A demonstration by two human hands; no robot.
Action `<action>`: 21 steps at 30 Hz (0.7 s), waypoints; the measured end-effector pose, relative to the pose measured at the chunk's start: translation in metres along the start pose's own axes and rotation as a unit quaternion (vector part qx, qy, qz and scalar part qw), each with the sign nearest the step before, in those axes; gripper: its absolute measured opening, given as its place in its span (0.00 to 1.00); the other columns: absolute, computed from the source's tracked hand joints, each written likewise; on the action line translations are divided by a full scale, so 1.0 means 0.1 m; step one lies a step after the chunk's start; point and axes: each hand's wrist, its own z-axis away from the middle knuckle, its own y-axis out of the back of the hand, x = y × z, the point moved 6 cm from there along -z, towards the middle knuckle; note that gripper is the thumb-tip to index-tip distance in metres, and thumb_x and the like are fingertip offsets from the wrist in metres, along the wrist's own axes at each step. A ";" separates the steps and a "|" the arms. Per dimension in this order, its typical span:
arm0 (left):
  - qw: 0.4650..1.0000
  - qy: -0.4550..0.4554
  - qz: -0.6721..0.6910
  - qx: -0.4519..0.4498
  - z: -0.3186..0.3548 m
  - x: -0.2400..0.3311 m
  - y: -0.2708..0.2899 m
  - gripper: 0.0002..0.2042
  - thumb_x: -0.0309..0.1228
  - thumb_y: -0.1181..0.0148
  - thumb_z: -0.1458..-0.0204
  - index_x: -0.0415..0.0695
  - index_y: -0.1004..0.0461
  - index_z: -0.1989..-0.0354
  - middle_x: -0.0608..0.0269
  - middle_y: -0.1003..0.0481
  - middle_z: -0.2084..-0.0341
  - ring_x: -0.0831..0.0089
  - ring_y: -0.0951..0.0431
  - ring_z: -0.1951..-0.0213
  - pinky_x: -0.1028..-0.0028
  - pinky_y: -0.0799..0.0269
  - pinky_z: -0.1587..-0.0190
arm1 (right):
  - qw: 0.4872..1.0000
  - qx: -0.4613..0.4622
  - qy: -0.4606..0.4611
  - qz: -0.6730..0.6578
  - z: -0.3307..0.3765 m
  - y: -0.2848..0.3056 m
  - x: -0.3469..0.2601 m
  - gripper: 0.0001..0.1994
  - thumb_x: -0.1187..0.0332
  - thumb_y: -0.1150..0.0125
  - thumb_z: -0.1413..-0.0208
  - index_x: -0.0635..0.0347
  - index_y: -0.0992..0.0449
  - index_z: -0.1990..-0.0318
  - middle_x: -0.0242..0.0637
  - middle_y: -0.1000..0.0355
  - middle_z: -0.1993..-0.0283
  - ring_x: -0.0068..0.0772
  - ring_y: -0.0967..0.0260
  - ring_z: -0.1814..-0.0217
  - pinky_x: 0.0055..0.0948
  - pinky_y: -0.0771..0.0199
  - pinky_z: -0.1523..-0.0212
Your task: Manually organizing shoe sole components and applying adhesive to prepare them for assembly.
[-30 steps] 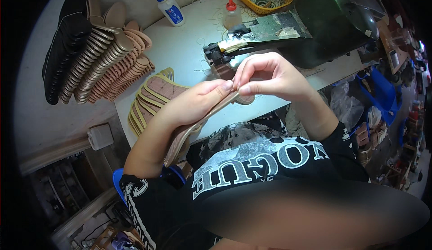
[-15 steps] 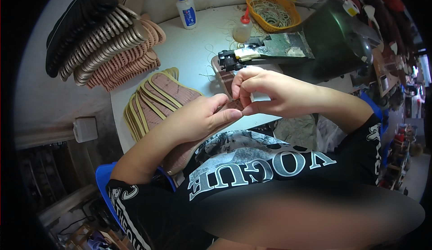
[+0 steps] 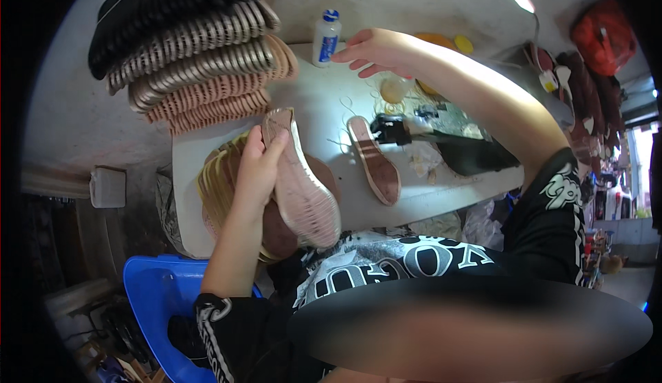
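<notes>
Reaching now: right hand (image 3: 376, 51), glue bottle (image 3: 325, 37).

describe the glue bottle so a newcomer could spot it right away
Start at the white worktable and follow it to its far edge by the wall. There, just right of the long stacks of shoe soles, stands a small white glue bottle, upright, with the right hand reaching close beside it. Its blue cap sets it apart; nothing else on the table is a white, blue-topped bottle.

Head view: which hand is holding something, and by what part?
The left hand grips a pink shoe sole near its upper end. The right hand holds nothing, reaching beside the glue bottle.
</notes>
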 end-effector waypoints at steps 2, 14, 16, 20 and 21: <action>0.990 -0.090 -0.100 0.031 -0.02 0.01 0.11 0.18 0.32 0.44 0.40 0.36 0.35 0.46 0.58 0.25 0.54 0.72 0.25 0.53 0.73 0.32 0.48 | 0.999 0.011 -0.023 0.024 -0.53 0.01 0.03 0.44 0.44 0.28 0.56 0.76 0.34 0.41 0.53 0.32 0.42 0.40 0.27 0.46 0.38 0.25 0.46; 0.949 -0.031 -0.312 0.007 0.01 -0.10 0.12 0.25 0.34 0.44 0.41 0.35 0.40 0.39 0.42 0.27 0.49 0.54 0.26 0.44 0.63 0.35 0.41 | 0.977 0.176 -0.013 0.121 -1.44 0.12 0.27 0.39 0.45 0.28 0.58 0.65 0.29 0.44 0.46 0.26 0.48 0.40 0.25 0.51 0.37 0.21 0.60; 0.951 -0.041 -0.308 0.001 0.01 -0.09 0.11 0.25 0.34 0.44 0.41 0.35 0.40 0.39 0.42 0.27 0.49 0.54 0.26 0.45 0.63 0.34 0.41 | 0.973 0.187 0.055 0.122 -1.31 0.17 0.16 0.38 0.46 0.29 0.58 0.65 0.29 0.45 0.44 0.25 0.50 0.38 0.25 0.52 0.34 0.22 0.58; 0.953 -0.067 -0.297 -0.008 0.02 -0.09 0.11 0.24 0.33 0.43 0.42 0.35 0.39 0.40 0.44 0.26 0.50 0.56 0.25 0.45 0.64 0.34 0.42 | 0.968 0.191 0.162 0.027 -0.70 0.30 -0.10 0.37 0.45 0.29 0.57 0.69 0.29 0.48 0.45 0.24 0.54 0.37 0.25 0.52 0.33 0.27 0.49; 0.954 -0.075 -0.290 -0.011 0.01 -0.08 0.10 0.24 0.33 0.43 0.42 0.35 0.38 0.40 0.44 0.25 0.51 0.57 0.25 0.45 0.65 0.34 0.42 | 0.968 0.193 0.161 0.004 -0.50 0.32 -0.15 0.37 0.46 0.30 0.57 0.69 0.29 0.48 0.45 0.24 0.53 0.36 0.26 0.51 0.33 0.28 0.48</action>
